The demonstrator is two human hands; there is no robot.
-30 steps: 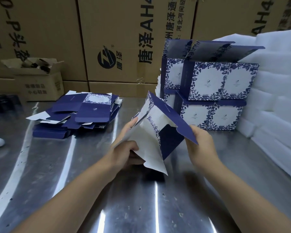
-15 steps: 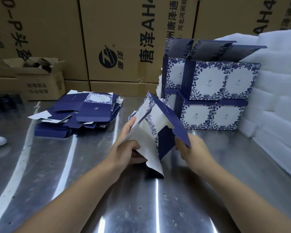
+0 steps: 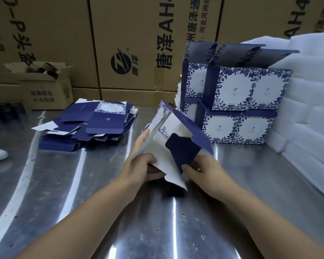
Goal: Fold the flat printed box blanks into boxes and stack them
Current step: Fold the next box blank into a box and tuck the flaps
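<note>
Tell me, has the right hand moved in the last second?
Yes. The right hand has slid left along the box blank, away from the stacked boxes, toward the left hand.

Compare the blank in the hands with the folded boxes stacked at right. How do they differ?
The held blank is half-opened, flaps loose and white inside showing; the stacked boxes are squared up, showing printed faces. The held blank is gripped by the left hand and right hand; the stacked boxes rest in two tiers on the table. Both carry navy floral print.
</note>
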